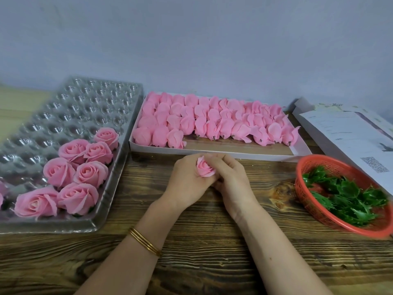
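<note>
Shaping pink rose bud [204,167] w/ both hands over desk [212,252] | left hand [187,179] cupping it, right hand [229,177] pinching its side | bud prob. light, soft, crushable | gripping at base is looking safest, not petals

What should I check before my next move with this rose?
1. Rose gripped by the left hand and right hand: ok.
2. Petals spread as wide as the finished roses: not ok, tighter.
3. Green base fitted under the rose: cannot tell, fingers hide it.
4. Leaves ready in the red basket beside the right hand: ok.
5. Free cups in the plastic tray: ok, many.
6. Buds left in the white box: ok.
</note>
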Tool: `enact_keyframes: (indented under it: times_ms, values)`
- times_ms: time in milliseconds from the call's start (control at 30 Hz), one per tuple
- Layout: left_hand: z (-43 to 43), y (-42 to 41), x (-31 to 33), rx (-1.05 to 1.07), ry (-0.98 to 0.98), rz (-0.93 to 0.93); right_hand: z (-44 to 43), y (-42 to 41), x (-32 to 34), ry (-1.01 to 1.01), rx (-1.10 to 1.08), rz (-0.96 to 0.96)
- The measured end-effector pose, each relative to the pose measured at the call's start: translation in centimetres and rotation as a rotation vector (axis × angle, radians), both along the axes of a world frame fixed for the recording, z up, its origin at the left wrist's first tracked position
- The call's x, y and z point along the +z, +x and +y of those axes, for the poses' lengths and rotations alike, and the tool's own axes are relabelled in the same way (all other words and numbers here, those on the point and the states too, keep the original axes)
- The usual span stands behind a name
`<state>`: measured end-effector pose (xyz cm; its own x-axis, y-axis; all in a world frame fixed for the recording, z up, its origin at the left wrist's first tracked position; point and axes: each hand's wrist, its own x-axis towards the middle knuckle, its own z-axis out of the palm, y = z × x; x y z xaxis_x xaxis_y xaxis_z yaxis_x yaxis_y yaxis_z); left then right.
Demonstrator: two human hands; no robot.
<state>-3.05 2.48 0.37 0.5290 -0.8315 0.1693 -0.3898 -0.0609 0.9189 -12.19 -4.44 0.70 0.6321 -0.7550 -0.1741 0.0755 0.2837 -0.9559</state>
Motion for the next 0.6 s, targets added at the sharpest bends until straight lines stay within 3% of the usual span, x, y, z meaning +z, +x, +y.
enact_keyframes:
  times_ms: [100,467,600]
  values:
    - [0.09,0.02,0.17,0.017,0.006,-0.011,0.08,-0.02,-0.03,-0.052,-0.008,0.078]
    - [-0.4,0.17,-0.14,0.056,0.022,-0.024,-0.16,0.22,-0.76,-0.042,0.001,0.05]
    - [-0.25,0.29,0.55,0.102,-0.112,0.176,-0.25,0.44,-0.93,0.025,0.0,-0.062]
